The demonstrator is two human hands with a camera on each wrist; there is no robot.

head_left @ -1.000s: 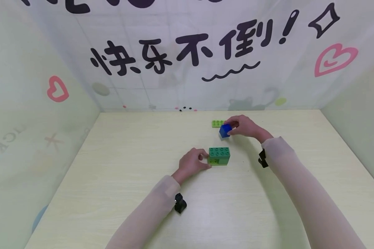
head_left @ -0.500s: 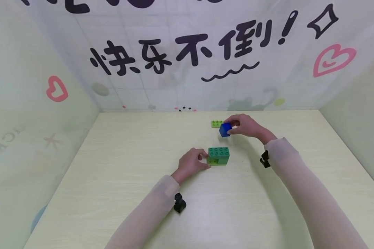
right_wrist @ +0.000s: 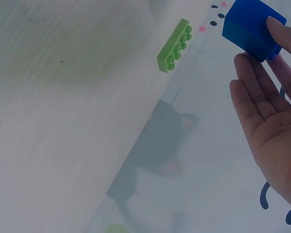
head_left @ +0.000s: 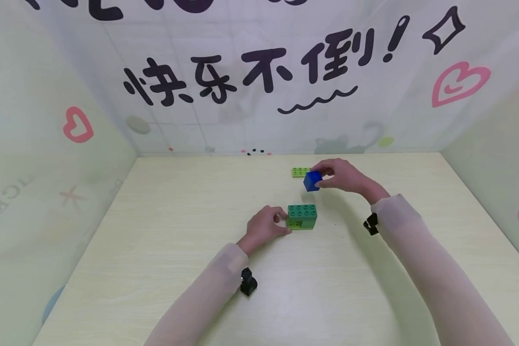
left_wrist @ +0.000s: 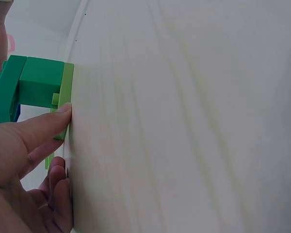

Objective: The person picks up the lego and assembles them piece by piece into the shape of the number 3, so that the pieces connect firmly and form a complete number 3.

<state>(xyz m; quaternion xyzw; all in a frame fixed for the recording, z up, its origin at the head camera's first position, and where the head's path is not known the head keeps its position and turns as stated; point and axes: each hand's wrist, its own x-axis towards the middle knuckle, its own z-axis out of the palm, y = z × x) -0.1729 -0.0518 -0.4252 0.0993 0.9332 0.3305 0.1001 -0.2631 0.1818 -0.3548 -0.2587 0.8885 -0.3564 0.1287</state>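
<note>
A small block stack (head_left: 302, 217) stands on the table: a dark green studded brick on top, a green block under one end and a light green plate at the base. My left hand (head_left: 265, 224) pinches the base plate's left end; in the left wrist view the thumb (left_wrist: 43, 127) presses its edge. Farther back, my right hand (head_left: 339, 175) holds a blue brick (head_left: 313, 181) above the table between thumb and fingers. The right wrist view shows studs on the lower side of the blue brick (right_wrist: 252, 30), partly hidden by the thumb.
Behind the blue brick, a loose light green plate (head_left: 300, 172) with studs up lies near the table's back edge. A printed cloth wall (head_left: 225, 129) rises behind the wooden tabletop (head_left: 177, 211), with side walls at left and right.
The right wrist and sleeve shift slightly to the right, while the blue brick hovers in nearly the same place. The left hand and the stack stay put; the head view turns a little.
</note>
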